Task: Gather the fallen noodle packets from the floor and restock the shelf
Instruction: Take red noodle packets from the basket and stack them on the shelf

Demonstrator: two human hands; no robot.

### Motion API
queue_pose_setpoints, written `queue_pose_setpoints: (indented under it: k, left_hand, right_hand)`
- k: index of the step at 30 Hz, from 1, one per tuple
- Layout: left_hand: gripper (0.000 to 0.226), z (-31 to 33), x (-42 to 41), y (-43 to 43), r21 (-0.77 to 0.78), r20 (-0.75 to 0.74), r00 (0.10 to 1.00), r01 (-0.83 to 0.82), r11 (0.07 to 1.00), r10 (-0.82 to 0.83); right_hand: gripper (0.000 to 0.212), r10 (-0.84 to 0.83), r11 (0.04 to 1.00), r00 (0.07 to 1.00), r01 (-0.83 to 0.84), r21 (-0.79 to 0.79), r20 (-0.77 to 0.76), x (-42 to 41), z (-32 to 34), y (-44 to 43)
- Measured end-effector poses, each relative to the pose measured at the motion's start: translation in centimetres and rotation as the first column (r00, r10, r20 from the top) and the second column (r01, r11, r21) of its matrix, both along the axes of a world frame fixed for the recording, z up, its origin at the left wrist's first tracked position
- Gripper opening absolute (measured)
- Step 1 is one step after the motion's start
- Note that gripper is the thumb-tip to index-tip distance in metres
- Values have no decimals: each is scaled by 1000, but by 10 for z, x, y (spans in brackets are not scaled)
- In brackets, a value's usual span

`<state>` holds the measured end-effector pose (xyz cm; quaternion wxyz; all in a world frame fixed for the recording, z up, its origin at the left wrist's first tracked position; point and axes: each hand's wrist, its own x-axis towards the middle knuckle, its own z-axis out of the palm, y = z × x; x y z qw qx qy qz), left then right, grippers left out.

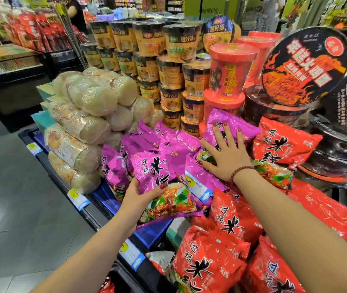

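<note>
Restock step, judged well along: no packets seen on the visible strip of floor [9, 187]. Left hand [139, 200] at the front lip of the shelf [104, 199], gripping the held purple packet [162, 182] by its near-left side, thumb across the printed face, other fingers tucked underneath and out of sight. Packet face-up, long axis running away from the body and tilted slightly right, far end against the purple pile [168, 144]. Right hand [225, 159] nearer the back, fingers [227, 132] straight and spread, pressing flat on another purple packet [231, 123] leaning toward the red cups [229, 70]; nothing grasped there. Next move, as a judgement: slide the held packet forward and rightward into the dip between the two hands, over the price tag [198, 187]. Open room: only that dip. Bounded left by clear-wrapped noodle bundles [88, 102], right by red packets [282, 144], rear by orange cups [168, 77]. Risk: loose, slippery pile close to the front lip; possible spill over the edge once the pressing palm lifts.
</note>
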<state>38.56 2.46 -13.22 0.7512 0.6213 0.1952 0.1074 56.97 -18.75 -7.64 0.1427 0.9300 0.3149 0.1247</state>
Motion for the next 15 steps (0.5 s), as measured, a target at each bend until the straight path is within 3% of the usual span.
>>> queue_pose_setpoints:
  k: [3,6,8,10,12,13,15]
  left_hand:
    - [110,-4,-4,4,-13,-30,999,10,1000,-11]
    - [114,-4,-9,8,4,-51,999,2,1000,-2]
    - [119,-3,-14,10,34,-45,999,5,999,-4]
    - [124,-2,-17,11,56,-32,999,5,998,-3]
    - [128,-1,-19,10,53,-18,1000,5,999,-4]
    - [131,1,-20,9,52,-25,1000,7,999,-6]
    - [133,4,-22,7,52,-40,999,24,998,-22]
  right_hand:
    - [67,-7,1000,998,7,-8,-65,2,5,-2]
    - [66,31,997,996,-24,79,-86,-3,14,-5]
    - [73,94,965,992,-69,251,-89,-17,24,-6]
    - [71,197,848,967,-86,524,-161,-37,32,0]
    - [72,293,668,854,139,731,-430,-62,45,14]
    - [77,335,611,742,299,733,-581,-75,51,23]
    - [78,345,606,512,519,603,-787,-98,58,38]
